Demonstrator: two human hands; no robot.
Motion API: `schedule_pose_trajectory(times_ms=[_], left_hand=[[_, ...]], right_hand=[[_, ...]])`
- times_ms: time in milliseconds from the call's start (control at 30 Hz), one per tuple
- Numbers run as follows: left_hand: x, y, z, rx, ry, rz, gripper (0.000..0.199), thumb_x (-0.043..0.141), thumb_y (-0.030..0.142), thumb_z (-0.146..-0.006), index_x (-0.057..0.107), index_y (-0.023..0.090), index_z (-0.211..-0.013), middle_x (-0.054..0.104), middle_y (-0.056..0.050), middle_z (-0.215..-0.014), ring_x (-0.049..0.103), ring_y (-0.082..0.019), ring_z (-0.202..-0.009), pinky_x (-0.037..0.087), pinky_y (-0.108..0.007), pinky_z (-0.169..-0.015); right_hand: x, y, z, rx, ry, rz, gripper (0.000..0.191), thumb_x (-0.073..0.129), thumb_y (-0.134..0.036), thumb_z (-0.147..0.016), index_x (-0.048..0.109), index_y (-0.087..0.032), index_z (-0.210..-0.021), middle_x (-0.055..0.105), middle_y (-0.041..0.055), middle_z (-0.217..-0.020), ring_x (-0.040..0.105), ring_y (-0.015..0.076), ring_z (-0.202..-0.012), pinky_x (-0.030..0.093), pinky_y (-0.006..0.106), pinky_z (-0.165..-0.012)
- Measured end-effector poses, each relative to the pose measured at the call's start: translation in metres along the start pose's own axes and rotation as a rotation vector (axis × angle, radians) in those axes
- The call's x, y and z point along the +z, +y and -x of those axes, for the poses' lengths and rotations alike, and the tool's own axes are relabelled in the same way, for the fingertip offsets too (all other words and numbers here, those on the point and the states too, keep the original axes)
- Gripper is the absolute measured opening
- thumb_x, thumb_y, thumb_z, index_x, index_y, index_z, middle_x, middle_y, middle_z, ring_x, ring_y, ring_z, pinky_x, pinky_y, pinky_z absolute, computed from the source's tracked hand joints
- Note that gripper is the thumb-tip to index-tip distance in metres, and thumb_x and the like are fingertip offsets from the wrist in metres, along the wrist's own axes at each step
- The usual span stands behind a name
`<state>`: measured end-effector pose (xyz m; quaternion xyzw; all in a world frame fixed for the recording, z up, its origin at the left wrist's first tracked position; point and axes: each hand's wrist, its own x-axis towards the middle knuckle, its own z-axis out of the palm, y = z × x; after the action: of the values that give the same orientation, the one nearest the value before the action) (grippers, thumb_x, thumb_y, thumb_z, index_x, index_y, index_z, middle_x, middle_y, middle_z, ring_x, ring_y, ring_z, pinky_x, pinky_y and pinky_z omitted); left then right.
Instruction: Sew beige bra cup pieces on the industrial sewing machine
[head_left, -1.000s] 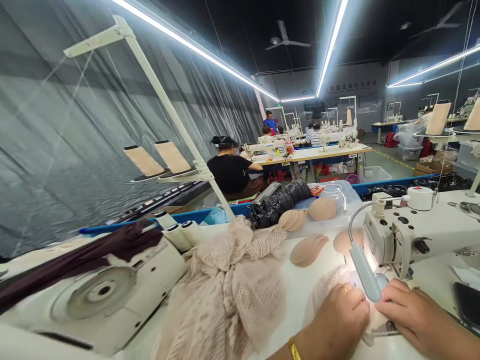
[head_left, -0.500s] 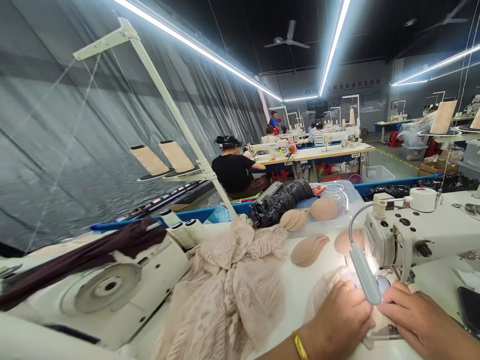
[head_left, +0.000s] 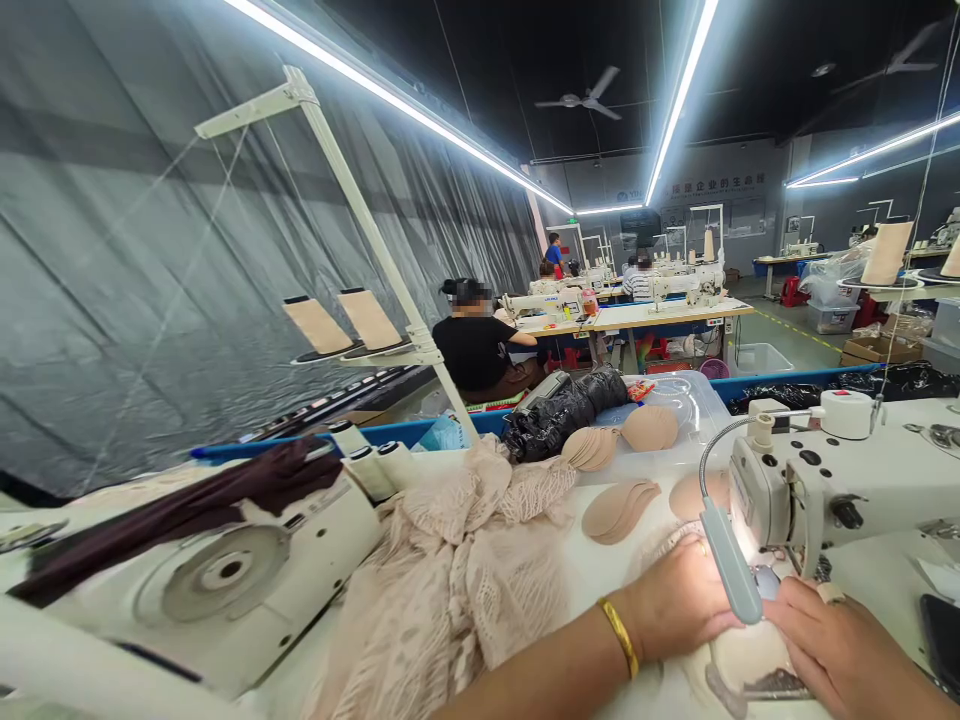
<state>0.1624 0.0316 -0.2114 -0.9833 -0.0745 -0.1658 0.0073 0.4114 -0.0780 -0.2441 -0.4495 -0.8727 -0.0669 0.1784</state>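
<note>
At the needle area of a white sewing machine (head_left: pixel 847 480), my left hand (head_left: pixel 679 597) presses beige lace fabric (head_left: pixel 660 548) with its fingers together. A gold bracelet circles that wrist. My right hand (head_left: pixel 832 640) is on the other side of the needle area, fingers closed at the fabric's edge, partly behind the lamp. A grey lamp (head_left: pixel 731 562) on a bent metal neck shines between the hands and hides some fingertips. Stacked beige cup pads (head_left: pixel 619 512) lie left of the machine, beside a heap of beige lace (head_left: pixel 450 560).
A second machine (head_left: pixel 262 570) with dark cloth stands at left, under a thread stand (head_left: pixel 367 200). A clear plastic box (head_left: pixel 694 400) and black bag (head_left: pixel 566 410) lie behind. A person in black (head_left: pixel 480 345) sits further back. A phone (head_left: pixel 941 630) lies at right.
My left hand has moved slightly up and left, with its forearm lying more across the view. The fabric by it has shifted. The whole view has tilted a little.
</note>
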Motion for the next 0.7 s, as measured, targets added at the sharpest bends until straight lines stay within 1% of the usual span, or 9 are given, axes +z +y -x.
schedule_pose_trajectory(times_ms=[167,300,433,533,633,700], left_hand=[[-0.004,-0.003,-0.001,0.011,-0.012,0.011,0.025,0.057,0.041,-0.111,0.071,0.02,-0.109,0.078,-0.006,-0.119,0.067,-0.024,-0.116,0.042,-0.045,-0.118],[-0.007,-0.003,-0.002,0.011,0.014,0.038,0.022,0.057,0.036,-0.111,0.071,0.02,-0.107,0.078,-0.006,-0.118,0.067,-0.022,-0.114,0.039,-0.045,-0.122],[-0.008,-0.006,-0.003,-0.026,-0.028,0.017,0.013,0.06,0.027,-0.107,0.071,0.022,-0.109,0.078,-0.003,-0.114,0.066,-0.021,-0.111,0.04,-0.041,-0.118],[-0.01,-0.01,-0.004,-0.06,-0.046,-0.003,0.01,0.062,0.025,-0.104,0.072,0.023,-0.105,0.078,-0.004,-0.108,0.065,-0.022,-0.109,0.044,-0.041,-0.11],[-0.013,-0.011,-0.007,-0.099,-0.034,-0.027,0.012,0.06,0.025,-0.105,0.072,0.021,-0.105,0.077,-0.006,-0.111,0.062,-0.026,-0.115,0.042,-0.044,-0.109],[-0.012,-0.008,-0.009,-0.128,-0.032,-0.039,0.013,0.059,0.026,-0.105,0.07,0.021,-0.1,0.075,-0.006,-0.112,0.061,-0.026,-0.114,0.041,-0.045,-0.108]], right_hand=[[-0.001,-0.002,-0.001,-0.051,0.088,0.035,0.035,0.044,-0.006,-0.098,0.063,-0.029,-0.116,0.07,0.0026,-0.099,0.07,0.0227,-0.081,0.053,0.032,-0.067],[-0.002,-0.002,-0.002,-0.051,0.077,0.03,0.033,0.045,-0.006,-0.098,0.062,-0.029,-0.114,0.068,0.0021,-0.096,0.069,0.0219,-0.076,0.05,0.032,-0.062],[0.0,-0.002,-0.003,-0.046,0.038,0.021,0.031,0.046,-0.006,-0.099,0.062,-0.029,-0.113,0.068,0.0024,-0.096,0.07,0.023,-0.082,0.051,0.032,-0.065],[0.003,-0.002,-0.003,-0.03,0.02,0.023,0.03,0.044,-0.007,-0.102,0.061,-0.029,-0.112,0.066,0.002,-0.095,0.07,0.0219,-0.08,0.051,0.033,-0.064],[0.004,-0.001,-0.003,-0.027,0.048,0.024,0.027,0.044,-0.009,-0.103,0.063,-0.028,-0.107,0.065,0.002,-0.091,0.069,0.0213,-0.074,0.049,0.033,-0.061],[0.003,0.001,-0.003,-0.02,0.091,-0.001,0.025,0.046,-0.01,-0.103,0.064,-0.028,-0.103,0.065,0.002,-0.089,0.066,0.0208,-0.071,0.048,0.032,-0.059]])
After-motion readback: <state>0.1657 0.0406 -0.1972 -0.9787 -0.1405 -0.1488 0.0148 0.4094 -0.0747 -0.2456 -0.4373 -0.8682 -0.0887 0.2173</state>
